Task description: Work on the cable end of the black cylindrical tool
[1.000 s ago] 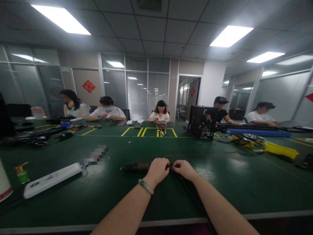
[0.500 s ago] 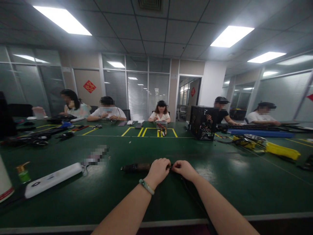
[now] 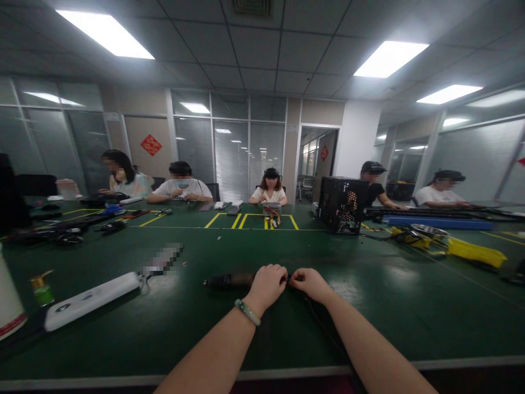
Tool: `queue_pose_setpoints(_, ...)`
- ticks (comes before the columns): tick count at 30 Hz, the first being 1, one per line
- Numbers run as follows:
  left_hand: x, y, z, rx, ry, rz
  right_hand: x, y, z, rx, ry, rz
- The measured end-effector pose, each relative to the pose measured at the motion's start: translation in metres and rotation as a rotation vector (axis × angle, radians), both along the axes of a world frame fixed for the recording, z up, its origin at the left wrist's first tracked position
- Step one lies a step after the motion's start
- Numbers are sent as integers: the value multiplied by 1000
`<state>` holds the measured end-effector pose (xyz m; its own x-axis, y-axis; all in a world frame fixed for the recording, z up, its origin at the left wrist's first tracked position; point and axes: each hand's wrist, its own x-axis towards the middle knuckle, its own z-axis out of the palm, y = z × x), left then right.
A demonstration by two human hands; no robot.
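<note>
A dark, tube-shaped tool (image 3: 229, 281) lies on the green table (image 3: 369, 306) straight ahead of me, pointing left. My left hand (image 3: 267, 285), with a green bead bracelet on the wrist, is closed over the tool's right end. My right hand (image 3: 308, 283) is pinched shut just to the right of it, fingertips meeting the left hand at a small dark part. A black cable (image 3: 318, 323) runs from there back toward me under my right forearm. What the fingertips pinch is too small to make out.
A white power strip (image 3: 92, 300) lies to the left, with a small green bottle (image 3: 41, 289) and a white container (image 3: 10, 306) beyond it. A black computer case (image 3: 342, 205) and yellow bins (image 3: 473, 251) stand at the right. Several seated people work across the table.
</note>
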<state>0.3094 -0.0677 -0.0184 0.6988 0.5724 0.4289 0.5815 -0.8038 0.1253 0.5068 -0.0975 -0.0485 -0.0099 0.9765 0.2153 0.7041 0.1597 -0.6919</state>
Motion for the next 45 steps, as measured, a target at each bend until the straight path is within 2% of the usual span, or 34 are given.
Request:
queue_pose_setpoints(9,-4,-4,6,3,1,-44,0,-3,4,-2,7,12)
queue_pose_setpoints(22,-1,-1,3,-14,18,-29,-1,-3,3,-16,-1,9)
queue_pose_setpoints(34,-3,-4,6,-45,20,-34,-1,-3,5,-29,-10,1)
queue_pose_setpoints(40,-5,-2,4,-54,-30,-74,-1,-4,6,-43,-8,3)
queue_pose_setpoints(45,-5,-2,2,-62,-47,-59,-1,-5,6,-39,14,21)
